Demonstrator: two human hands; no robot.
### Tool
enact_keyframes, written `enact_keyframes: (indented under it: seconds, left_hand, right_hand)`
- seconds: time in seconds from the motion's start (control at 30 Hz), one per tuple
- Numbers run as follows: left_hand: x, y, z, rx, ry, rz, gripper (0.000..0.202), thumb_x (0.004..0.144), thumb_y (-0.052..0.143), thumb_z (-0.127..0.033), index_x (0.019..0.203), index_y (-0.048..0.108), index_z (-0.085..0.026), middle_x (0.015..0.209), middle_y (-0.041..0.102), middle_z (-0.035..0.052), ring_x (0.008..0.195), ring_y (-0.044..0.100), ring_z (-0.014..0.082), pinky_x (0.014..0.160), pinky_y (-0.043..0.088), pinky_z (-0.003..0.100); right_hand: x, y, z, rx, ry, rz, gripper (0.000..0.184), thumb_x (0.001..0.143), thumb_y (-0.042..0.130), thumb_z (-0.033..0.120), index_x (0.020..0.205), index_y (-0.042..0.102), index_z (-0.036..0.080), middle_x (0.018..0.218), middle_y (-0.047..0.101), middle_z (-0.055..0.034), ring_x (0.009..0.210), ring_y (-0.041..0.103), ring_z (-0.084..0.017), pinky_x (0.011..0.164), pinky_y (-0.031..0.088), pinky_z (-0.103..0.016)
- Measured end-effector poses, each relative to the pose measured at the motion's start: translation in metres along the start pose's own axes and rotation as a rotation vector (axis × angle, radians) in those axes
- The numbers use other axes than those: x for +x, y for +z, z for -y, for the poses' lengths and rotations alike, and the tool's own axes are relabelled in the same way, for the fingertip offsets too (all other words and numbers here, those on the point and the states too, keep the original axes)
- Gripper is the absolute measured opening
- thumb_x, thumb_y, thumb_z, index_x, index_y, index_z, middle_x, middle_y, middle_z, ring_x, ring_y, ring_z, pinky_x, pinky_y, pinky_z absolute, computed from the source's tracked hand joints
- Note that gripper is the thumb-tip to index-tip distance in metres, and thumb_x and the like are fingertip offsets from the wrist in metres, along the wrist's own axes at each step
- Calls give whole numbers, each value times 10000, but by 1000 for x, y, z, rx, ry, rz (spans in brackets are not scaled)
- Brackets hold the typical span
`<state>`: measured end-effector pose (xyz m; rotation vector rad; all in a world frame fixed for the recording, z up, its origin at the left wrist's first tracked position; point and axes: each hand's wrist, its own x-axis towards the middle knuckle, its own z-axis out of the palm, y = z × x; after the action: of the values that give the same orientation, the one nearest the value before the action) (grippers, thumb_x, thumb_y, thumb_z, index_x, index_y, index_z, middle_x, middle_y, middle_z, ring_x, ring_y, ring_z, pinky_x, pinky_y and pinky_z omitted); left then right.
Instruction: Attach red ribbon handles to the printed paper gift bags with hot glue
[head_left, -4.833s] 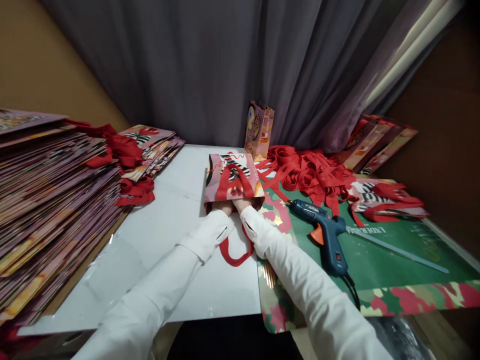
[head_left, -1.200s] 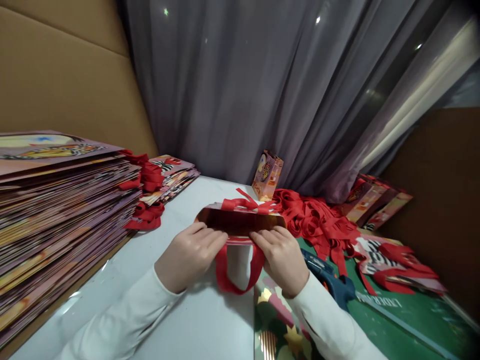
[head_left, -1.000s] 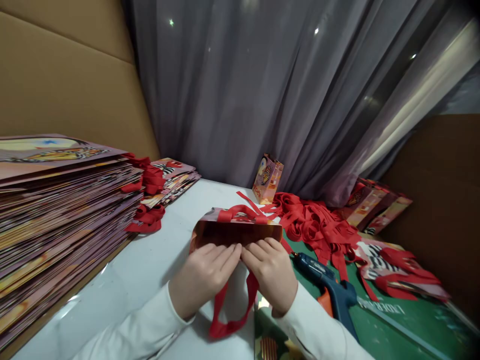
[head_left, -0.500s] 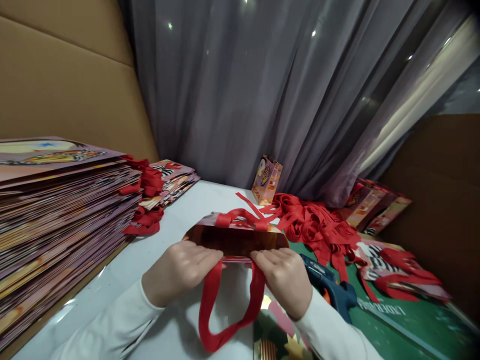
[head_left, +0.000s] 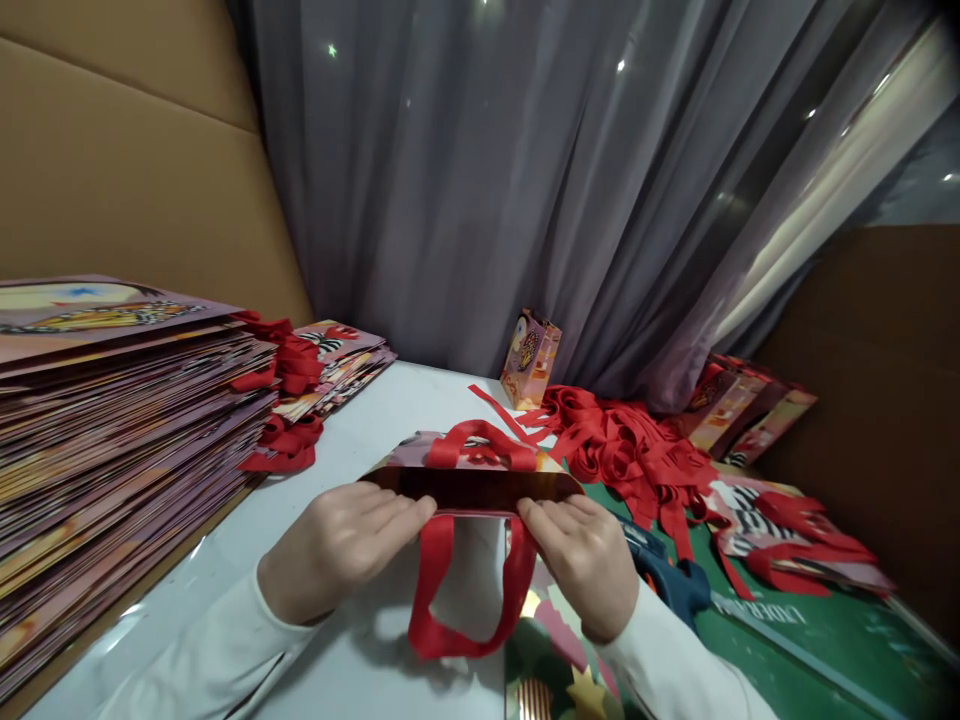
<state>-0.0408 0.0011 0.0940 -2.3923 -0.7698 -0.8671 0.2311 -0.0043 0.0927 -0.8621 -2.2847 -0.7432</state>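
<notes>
A paper gift bag [head_left: 409, 452] with its mouth open toward me stands between my two hands. My left hand [head_left: 349, 540] grips the near rim at the left, fingers closed over the edge. At the right, my right hand [head_left: 581, 550] pinches the same rim. One red ribbon handle [head_left: 435, 640] hangs down in front of the near side, between the hands. Another red ribbon handle [head_left: 484, 430] arches up on the far side. The bag's inside is dark, and its lower part is hidden.
Tall stacks of flat printed bags [head_left: 127, 430] fill the left side. A small upright bag [head_left: 529, 360] stands by the curtain [head_left: 420, 200]. Right lie a heap of red ribbons [head_left: 622, 445], a dark blue glue gun [head_left: 679, 590], a green sheet [head_left: 840, 640] and more bags [head_left: 772, 525].
My hands have moved slightly apart along the near rim. The near handle hangs a little higher, and the far handle stands up more.
</notes>
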Motion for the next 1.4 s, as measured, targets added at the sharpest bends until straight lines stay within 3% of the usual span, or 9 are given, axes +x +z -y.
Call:
enact_keyframes:
  seconds: [0.17, 0.3, 0.53, 0.67, 0.87, 0.97, 1.07, 1.17, 1.4]
  left_hand:
    - [10, -9, 3, -14, 16, 40, 213, 962, 439, -204, 959, 650, -237, 752, 677, 9, 697, 613, 149, 718, 510, 285]
    - [14, -9, 0, -57, 7, 89, 245, 956, 414, -167, 939, 651, -229, 766, 662, 13, 710, 592, 149, 736, 503, 287]
    - [13, -12, -3, 34, 57, -78, 232, 937, 446, -104, 795, 604, -196, 619, 581, -8, 551, 479, 133, 607, 436, 299]
    - [19, -17, -4, 45, 46, -5, 264, 947, 440, -147, 761, 622, -187, 599, 556, 0, 555, 464, 152, 571, 398, 312]
    - [18, -2, -19, 229, 12, 10, 345, 873, 389, -21, 1000, 685, -144, 813, 684, 57, 725, 584, 210, 768, 431, 395]
    - [17, 7, -27, 286, 13, 5, 357, 858, 387, 14, 983, 685, -139, 806, 686, 43, 686, 576, 206, 765, 413, 401]
    - [17, 11, -32, 256, -12, 12, 349, 885, 369, -5, 942, 678, -157, 794, 675, 32, 681, 569, 203, 755, 400, 396]
    - [17, 11, -34, 195, -8, -21, 332, 919, 361, -29, 880, 665, -160, 759, 659, 19, 674, 555, 184, 767, 400, 378]
    - [17, 6, -29, 150, -35, 1, 327, 923, 370, -30, 853, 659, -168, 689, 636, -7, 633, 538, 175, 806, 389, 389]
  right_hand:
    - [6, -18, -1, -42, -38, 159, 338, 931, 326, -11, 925, 624, 148, 714, 667, -31, 660, 617, -148, 882, 459, -319]
    - [0, -18, -5, -44, -20, 138, 340, 933, 319, -3, 931, 629, 136, 719, 667, -37, 660, 616, -151, 850, 477, -325]
    - [-5, -13, -4, 8, 46, 44, 301, 942, 353, 26, 953, 641, 113, 669, 634, -18, 589, 538, -135, 733, 463, -292]
    - [2, -17, -1, 26, 84, 106, 307, 908, 366, 3, 930, 647, 124, 674, 628, -20, 591, 534, -147, 755, 453, -300]
    - [13, -10, 8, 56, 112, 127, 238, 897, 431, 79, 917, 651, 167, 733, 635, -18, 674, 551, -165, 990, 383, -371]
    - [14, 0, 13, 55, 90, 87, 250, 950, 413, 97, 991, 649, 165, 846, 670, -25, 769, 574, -161, 1053, 330, -373]
    - [14, 8, 20, 63, 38, 100, 188, 953, 462, 131, 965, 649, 150, 784, 646, -20, 718, 543, -169, 841, 426, -333]
    - [13, 10, 25, 75, 29, 92, 214, 949, 447, 127, 857, 640, 136, 660, 571, -15, 597, 458, -172, 610, 379, -314]
    - [11, 9, 26, 54, 53, 63, 259, 969, 392, 131, 896, 640, 133, 650, 577, -19, 576, 464, -174, 575, 337, -326]
